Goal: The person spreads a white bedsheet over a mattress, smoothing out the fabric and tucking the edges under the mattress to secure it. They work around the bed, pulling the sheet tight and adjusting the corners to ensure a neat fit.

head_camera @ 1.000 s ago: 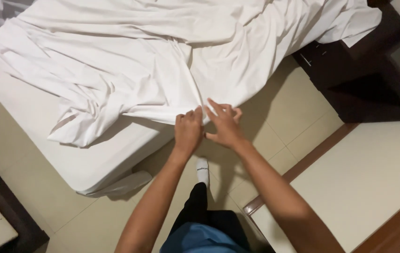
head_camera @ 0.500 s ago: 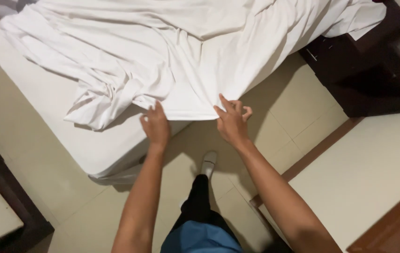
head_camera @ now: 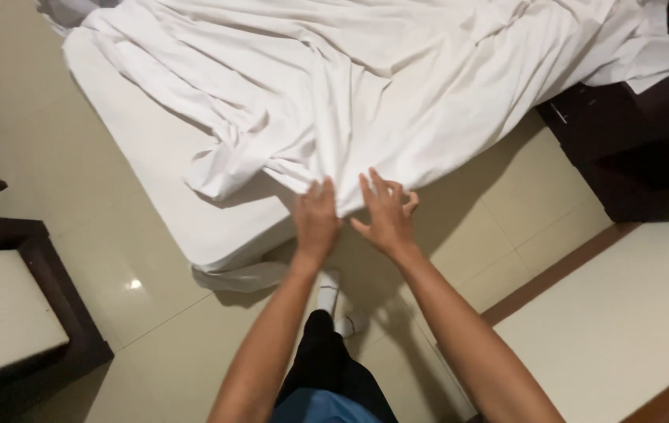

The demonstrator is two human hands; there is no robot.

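Observation:
A crumpled white sheet (head_camera: 397, 86) lies spread over a white mattress (head_camera: 154, 172), and its lower edge hangs off the mattress's near corner. My left hand (head_camera: 316, 218) and my right hand (head_camera: 386, 213) are close together at that hanging edge. Each hand grips the hem, with a narrow fold of cloth between them. My left hand's fingers curl onto the fabric. My right hand's fingers are partly spread against the sheet, with the thumb pointing left. My legs in dark trousers and white socks (head_camera: 328, 291) stand on the floor just below the hands.
A dark wooden nightstand (head_camera: 624, 149) stands at the right of the bed. At the left is a dark-framed piece of furniture with a pale top (head_camera: 5, 313). A pale surface with a wooden border (head_camera: 632, 329) fills the lower right. The floor is cream tile (head_camera: 170, 345).
My hands were together on the hem, spread apart along it half a second ago, and have come together again. The view has shifted so the bed sits further right.

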